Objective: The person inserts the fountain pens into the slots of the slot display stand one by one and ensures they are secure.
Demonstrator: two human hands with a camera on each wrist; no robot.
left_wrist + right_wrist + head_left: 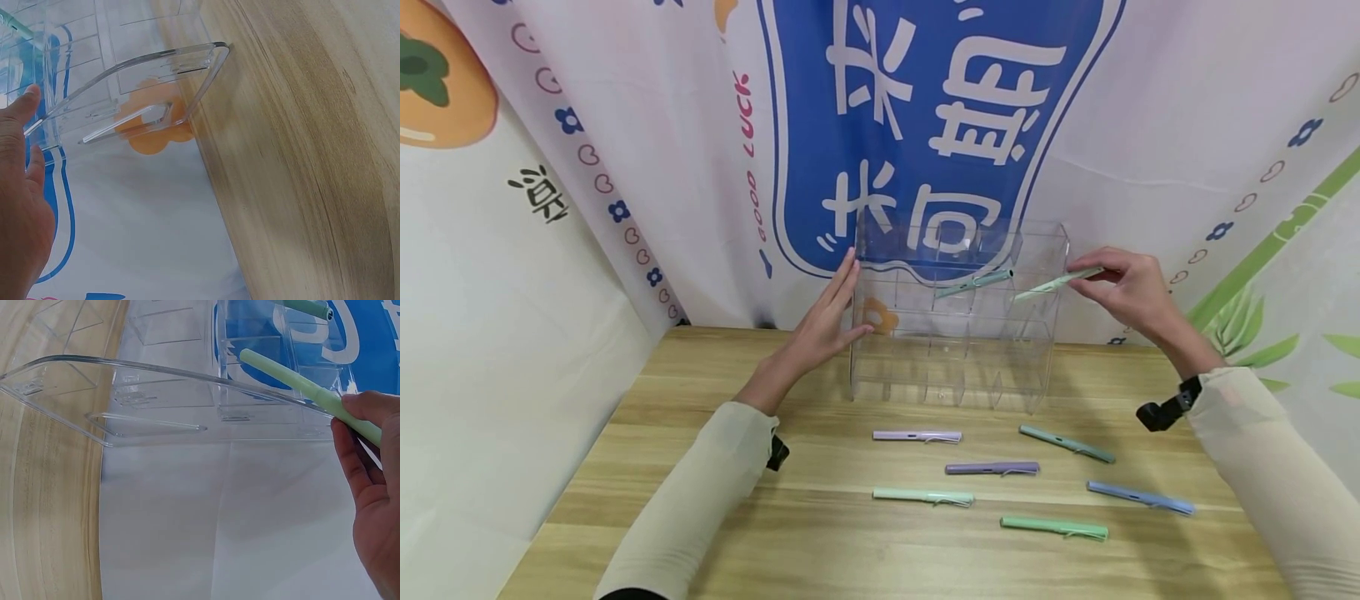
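Head view puts the left hand [823, 329] flat-fingered against the near side of a clear rack [951, 323], its thumb apart from the fingers. Across from it, the right hand [1123, 287] pinches a pale green pen [1045, 288] between thumb and fingers, the far end pointing inward over the rack's side edge. Which compartment that end lines up with is hard to tell (the see-through walls overlap), and its other end is partly covered by the fingers and, in the right wrist view, lost behind the hand, itself cropped. Between the two hands a teal pen [976, 284] lies tilted in the rack, its compartment equally unclear. Left wrist view cuts the left hand at the frame edge and shows only a piece of a greenish pen beyond the fingertips. Nearer the person than both hands, six pens lie on the worktop [820, 533]: lilac [917, 436], purple [992, 468], mint [922, 497], green [1054, 527], dark teal [1067, 444] and blue [1141, 498].
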